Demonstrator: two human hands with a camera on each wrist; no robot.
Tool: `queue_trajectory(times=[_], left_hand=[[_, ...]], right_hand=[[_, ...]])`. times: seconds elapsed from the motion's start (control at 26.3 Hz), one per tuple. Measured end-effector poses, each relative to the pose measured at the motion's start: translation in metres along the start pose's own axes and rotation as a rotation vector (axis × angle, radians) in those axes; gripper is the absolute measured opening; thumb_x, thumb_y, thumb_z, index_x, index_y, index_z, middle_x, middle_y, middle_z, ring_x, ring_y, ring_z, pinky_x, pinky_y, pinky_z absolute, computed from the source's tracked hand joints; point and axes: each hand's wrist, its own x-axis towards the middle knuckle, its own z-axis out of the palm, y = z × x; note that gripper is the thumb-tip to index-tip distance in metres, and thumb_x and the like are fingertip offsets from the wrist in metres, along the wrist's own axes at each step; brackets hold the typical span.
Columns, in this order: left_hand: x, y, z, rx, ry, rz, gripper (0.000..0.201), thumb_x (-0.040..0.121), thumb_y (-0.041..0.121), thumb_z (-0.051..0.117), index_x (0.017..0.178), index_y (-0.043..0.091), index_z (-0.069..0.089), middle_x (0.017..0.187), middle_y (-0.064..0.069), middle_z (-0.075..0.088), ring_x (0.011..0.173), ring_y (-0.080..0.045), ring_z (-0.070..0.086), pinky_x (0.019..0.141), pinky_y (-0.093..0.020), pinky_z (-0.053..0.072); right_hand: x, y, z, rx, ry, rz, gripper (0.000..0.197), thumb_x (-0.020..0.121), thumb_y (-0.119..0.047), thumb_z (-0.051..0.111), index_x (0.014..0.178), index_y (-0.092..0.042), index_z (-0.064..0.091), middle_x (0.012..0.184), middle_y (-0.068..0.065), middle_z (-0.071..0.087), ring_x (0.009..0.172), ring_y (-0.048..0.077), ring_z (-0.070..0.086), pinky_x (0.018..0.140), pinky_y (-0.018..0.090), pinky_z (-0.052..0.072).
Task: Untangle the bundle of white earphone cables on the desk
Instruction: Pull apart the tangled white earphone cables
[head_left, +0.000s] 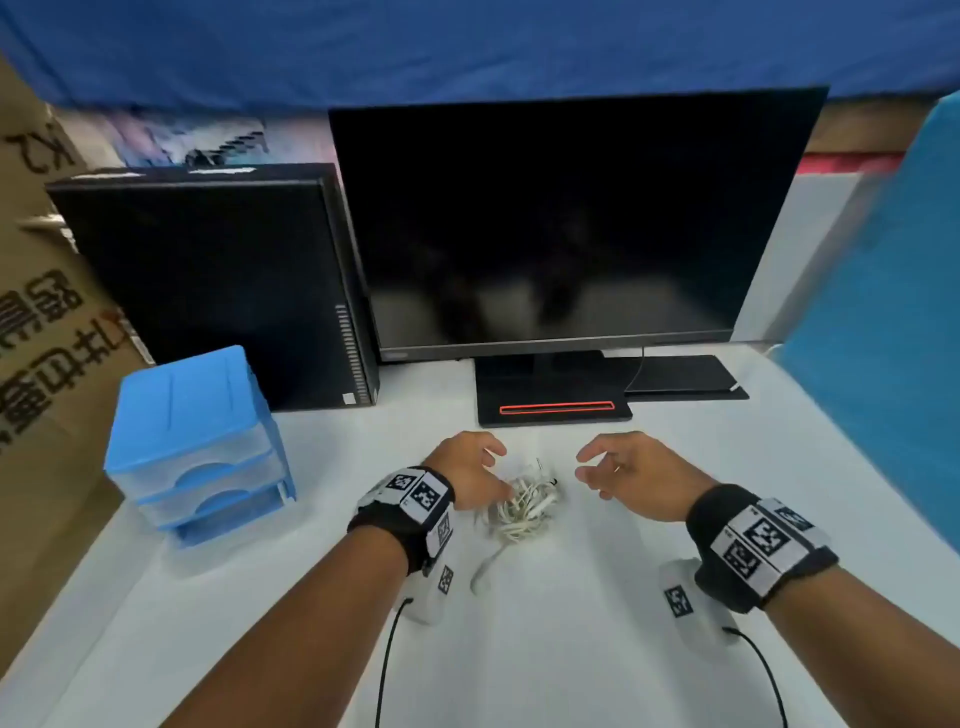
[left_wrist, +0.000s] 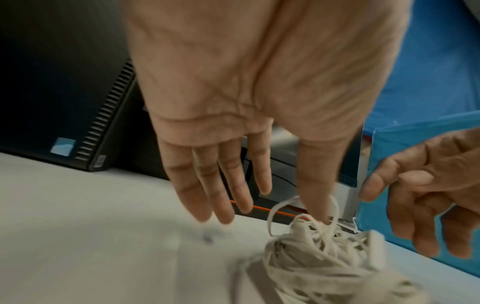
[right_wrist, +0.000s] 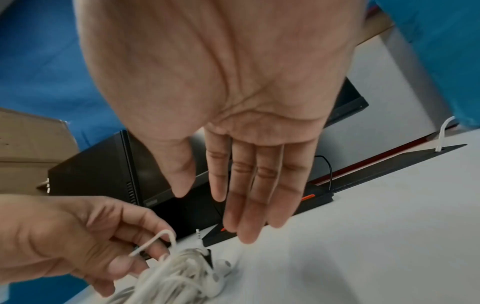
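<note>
The tangled bundle of white earphone cables (head_left: 522, 506) lies on the white desk (head_left: 571, 597) between my two hands. My left hand (head_left: 496, 470) reaches over its left side with the fingers fairly straight. In the left wrist view the thumb (left_wrist: 314, 185) touches the top of the bundle (left_wrist: 311, 257) inside a raised cable loop. My right hand (head_left: 597, 467) hovers just right of the bundle, relaxed, holding nothing. Two earbuds (right_wrist: 221, 267) show at the bundle's edge. One loose cable tail (head_left: 485, 566) trails toward me.
A dark monitor (head_left: 561, 223) on a black stand base (head_left: 553, 408) stands right behind the bundle. A black PC tower (head_left: 218, 291) and a blue drawer unit (head_left: 197, 441) are at the left. A blue panel (head_left: 883, 364) borders the right.
</note>
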Motion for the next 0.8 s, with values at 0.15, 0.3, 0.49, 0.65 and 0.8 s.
queue_trajectory(times=[0.15,0.3,0.49,0.65,0.8], left_hand=[[0.019,0.009,0.003,0.114,-0.152,-0.038,0.064,0.07,0.035,0.085,0.127,0.028,0.056,0.117,0.008,0.06,0.103,-0.013,0.058,0.09,-0.024,0.045],[0.015,0.019,0.008,0.375,-0.161,-0.021,0.057,0.069,0.038,0.084,0.12,0.023,0.064,0.115,0.004,0.064,0.104,-0.017,0.061,0.091,-0.028,0.05],[0.004,0.014,0.017,0.456,-0.126,-0.005,0.034,0.071,0.041,0.08,0.093,0.022,0.063,0.103,0.0,0.065,0.089,-0.018,0.059,0.071,-0.025,0.045],[-0.007,0.005,0.007,0.107,-0.04,0.045,0.025,0.076,0.022,0.075,0.092,0.023,0.055,0.093,0.003,0.058,0.079,-0.013,0.056,0.065,-0.026,0.046],[-0.036,0.003,-0.001,-0.572,-0.057,0.114,0.021,0.086,-0.003,0.066,0.098,0.013,0.062,0.094,-0.012,0.068,0.08,-0.021,0.065,0.078,-0.038,0.057]], right_hand=[[0.023,0.002,-0.009,-0.08,-0.05,0.049,0.024,0.091,-0.044,0.063,0.109,-0.028,0.065,0.099,0.003,0.069,0.09,0.02,0.07,0.086,0.035,0.056],[0.024,-0.001,-0.012,-0.083,-0.098,0.041,0.022,0.091,-0.046,0.062,0.108,-0.031,0.063,0.105,0.002,0.068,0.093,0.02,0.067,0.094,0.038,0.053],[0.006,-0.005,-0.002,-0.075,-0.128,0.016,0.027,0.091,-0.046,0.062,0.112,-0.028,0.063,0.103,0.001,0.068,0.088,0.017,0.066,0.091,0.033,0.054],[-0.011,-0.001,0.005,-0.026,-0.065,-0.023,0.022,0.091,-0.042,0.064,0.109,-0.029,0.065,0.101,-0.001,0.067,0.091,0.019,0.067,0.082,0.031,0.055],[-0.033,-0.008,0.015,0.154,0.099,-0.175,0.019,0.091,-0.027,0.068,0.109,-0.032,0.066,0.1,-0.007,0.07,0.088,0.008,0.065,0.075,0.022,0.055]])
